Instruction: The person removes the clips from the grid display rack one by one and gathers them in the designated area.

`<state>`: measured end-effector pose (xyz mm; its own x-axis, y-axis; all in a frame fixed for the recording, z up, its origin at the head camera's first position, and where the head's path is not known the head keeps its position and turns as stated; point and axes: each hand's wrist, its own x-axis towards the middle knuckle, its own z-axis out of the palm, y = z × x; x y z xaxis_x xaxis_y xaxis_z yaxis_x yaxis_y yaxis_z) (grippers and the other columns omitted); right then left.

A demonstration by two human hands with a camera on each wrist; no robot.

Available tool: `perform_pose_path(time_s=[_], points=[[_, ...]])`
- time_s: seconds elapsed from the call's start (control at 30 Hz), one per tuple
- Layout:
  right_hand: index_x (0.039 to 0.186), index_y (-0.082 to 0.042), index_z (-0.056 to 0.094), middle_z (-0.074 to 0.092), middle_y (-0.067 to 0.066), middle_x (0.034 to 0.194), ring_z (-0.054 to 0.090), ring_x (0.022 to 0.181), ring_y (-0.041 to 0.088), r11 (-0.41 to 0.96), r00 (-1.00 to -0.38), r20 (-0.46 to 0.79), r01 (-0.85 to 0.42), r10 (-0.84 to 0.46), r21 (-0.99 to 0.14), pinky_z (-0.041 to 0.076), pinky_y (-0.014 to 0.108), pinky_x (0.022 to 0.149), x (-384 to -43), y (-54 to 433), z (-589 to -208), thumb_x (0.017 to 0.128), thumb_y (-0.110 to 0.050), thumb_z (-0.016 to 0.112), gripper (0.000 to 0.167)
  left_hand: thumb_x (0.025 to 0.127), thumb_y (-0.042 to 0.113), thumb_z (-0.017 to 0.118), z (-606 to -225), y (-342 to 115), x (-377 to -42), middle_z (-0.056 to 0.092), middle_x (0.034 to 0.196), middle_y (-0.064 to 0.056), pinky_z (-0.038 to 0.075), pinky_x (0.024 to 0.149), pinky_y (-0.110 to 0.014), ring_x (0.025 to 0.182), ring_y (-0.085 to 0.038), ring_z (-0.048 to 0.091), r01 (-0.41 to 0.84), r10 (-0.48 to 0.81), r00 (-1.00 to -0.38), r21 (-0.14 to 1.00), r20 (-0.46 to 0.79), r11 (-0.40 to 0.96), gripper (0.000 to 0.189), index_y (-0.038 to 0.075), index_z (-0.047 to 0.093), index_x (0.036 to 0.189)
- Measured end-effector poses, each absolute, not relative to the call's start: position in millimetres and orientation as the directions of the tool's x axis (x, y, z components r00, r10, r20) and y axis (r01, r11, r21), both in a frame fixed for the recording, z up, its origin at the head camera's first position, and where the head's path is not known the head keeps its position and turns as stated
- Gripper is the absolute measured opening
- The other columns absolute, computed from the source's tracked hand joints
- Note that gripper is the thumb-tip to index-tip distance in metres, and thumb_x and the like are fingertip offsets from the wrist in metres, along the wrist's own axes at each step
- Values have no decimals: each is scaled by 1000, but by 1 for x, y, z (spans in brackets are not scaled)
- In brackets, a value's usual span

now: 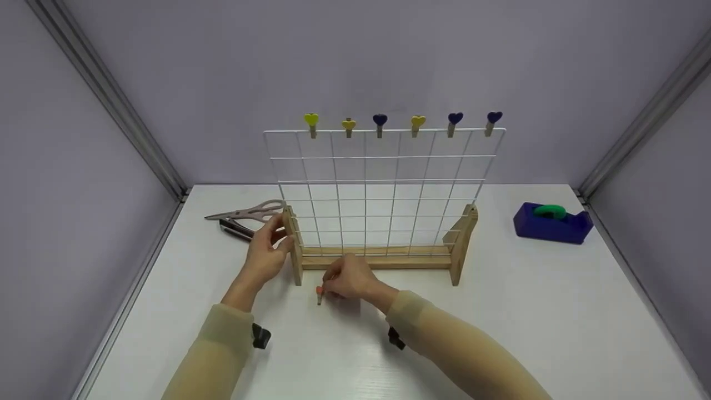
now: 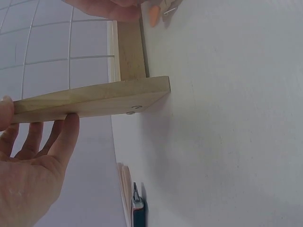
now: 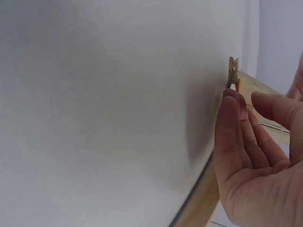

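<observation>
A white wire grid [image 1: 383, 180] stands in a wooden stand [image 1: 383, 262]. My left hand [image 1: 265, 253] holds the stand's left side post, fingers at its outer face and round its edge in the left wrist view. On the table before the stand lies a small wooden clothespin [image 1: 319, 297] with an orange top. Just right of it is my right hand [image 1: 349, 276]. In the right wrist view its fingertips [image 3: 232, 101] reach the clothespin's end, with the thumb apart; whether they touch it I cannot tell.
Several heart-topped clothespins, yellow and dark blue, such as a yellow one [image 1: 417, 125], line the grid's top wire. Scissors [image 1: 250, 213] and a dark box cutter [image 1: 236, 229] lie behind my left hand. At the right stands a blue tape dispenser [image 1: 550, 229].
</observation>
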<state>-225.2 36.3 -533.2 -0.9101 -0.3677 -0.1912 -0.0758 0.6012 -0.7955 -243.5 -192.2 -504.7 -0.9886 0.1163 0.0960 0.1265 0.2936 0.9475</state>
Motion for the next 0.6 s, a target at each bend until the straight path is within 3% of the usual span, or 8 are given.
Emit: perform_pose_path(time_s=[0.17,0.6], points=[[104,-6,90,88,5,98,67,77,4,583,-898,-105,-185,-427,-791,56,17,67,-226,41,-519,94,-14,84,14,112,-4,59,-504,-192,-242,53,166,-24,56,129,-49,161,-45,50,109,104,-991,953,83,284,54,3,49,164],[111,-6,88,87,9,105,74,87,5,426,-797,131,-445,-590,-788,65,19,80,-222,70,-441,102,-11,78,14,111,-6,59,-503,-190,-243,54,166,-25,57,128,-49,160,-45,52,105,98,-992,956,81,274,53,2,50,162]])
